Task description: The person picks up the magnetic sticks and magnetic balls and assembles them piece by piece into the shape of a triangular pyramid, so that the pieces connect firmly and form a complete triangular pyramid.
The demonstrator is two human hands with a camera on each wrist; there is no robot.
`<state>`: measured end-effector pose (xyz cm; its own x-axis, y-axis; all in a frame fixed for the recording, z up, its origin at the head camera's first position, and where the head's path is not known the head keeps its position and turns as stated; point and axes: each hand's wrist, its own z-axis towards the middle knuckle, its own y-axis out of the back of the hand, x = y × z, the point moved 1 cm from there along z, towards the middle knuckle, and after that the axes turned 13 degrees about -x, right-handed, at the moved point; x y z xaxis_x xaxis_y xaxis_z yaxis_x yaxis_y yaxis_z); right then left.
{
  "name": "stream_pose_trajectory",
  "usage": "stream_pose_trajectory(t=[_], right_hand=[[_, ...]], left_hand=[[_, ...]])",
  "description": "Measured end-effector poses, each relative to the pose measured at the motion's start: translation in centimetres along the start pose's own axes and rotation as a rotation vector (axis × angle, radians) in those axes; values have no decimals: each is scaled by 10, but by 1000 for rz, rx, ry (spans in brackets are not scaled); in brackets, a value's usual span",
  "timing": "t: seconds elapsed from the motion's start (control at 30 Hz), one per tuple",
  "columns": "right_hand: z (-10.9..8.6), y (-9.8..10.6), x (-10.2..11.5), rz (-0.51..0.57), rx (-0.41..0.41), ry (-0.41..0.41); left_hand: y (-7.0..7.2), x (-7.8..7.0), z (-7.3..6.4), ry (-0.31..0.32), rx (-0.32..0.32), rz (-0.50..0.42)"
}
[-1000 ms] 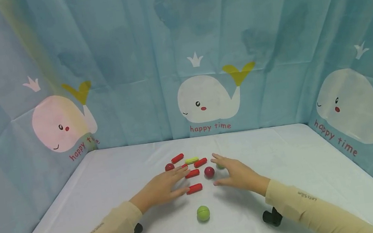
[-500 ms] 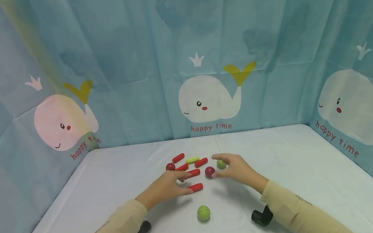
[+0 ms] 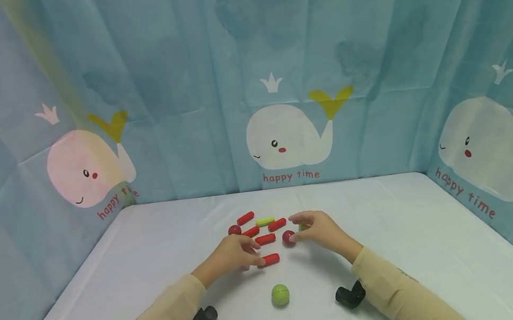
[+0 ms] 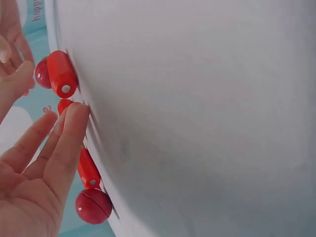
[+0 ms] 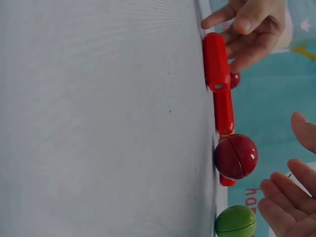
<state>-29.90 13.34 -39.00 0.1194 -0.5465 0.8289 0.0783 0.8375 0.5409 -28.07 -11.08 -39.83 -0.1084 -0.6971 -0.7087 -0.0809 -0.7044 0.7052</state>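
Observation:
My left hand (image 3: pixel 231 255) hovers at the left end of the nearest red ridged stick (image 3: pixel 270 260), fingers loosely bent with a gap to the thumb. In the left wrist view, that red stick (image 4: pixel 62 74) lies just beyond the fingertips, between thumb and fingers, not gripped. The right hand (image 3: pixel 320 231) is held with thumb and fingers apart; its thumb overlaps the dark red ball (image 3: pixel 287 238) in the head view. Right behind its fingers is a green ball (image 3: pixel 301 227), partly hidden. In the right wrist view, the palm (image 5: pixel 294 202) stands apart from the dark red ball (image 5: pixel 238 157).
Several more red sticks (image 3: pixel 246 218), a yellow-green stick (image 3: pixel 265 222) and a second dark red ball (image 3: pixel 234 230) lie farther back. Another green ball (image 3: pixel 280 295) sits toward the front of the white table (image 3: pixel 378 209). A blue whale-print curtain (image 3: pixel 189 83) rises behind.
Both hands have shifted slightly; the left fingers have bent down toward the nearest red stick, and the right hand has drawn left toward the dark red ball. The objects have stayed in place.

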Motion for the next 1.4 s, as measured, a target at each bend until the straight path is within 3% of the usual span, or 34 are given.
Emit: stream_pose_trajectory(t=[0.33,1.4], right_hand=[[2,-6,-1,40,0,-71],[9,-15,-7,-30,22,-100]], left_hand=[[-10,-2,2,84,-21,-50],[-9,-3,2,88,-17,9]])
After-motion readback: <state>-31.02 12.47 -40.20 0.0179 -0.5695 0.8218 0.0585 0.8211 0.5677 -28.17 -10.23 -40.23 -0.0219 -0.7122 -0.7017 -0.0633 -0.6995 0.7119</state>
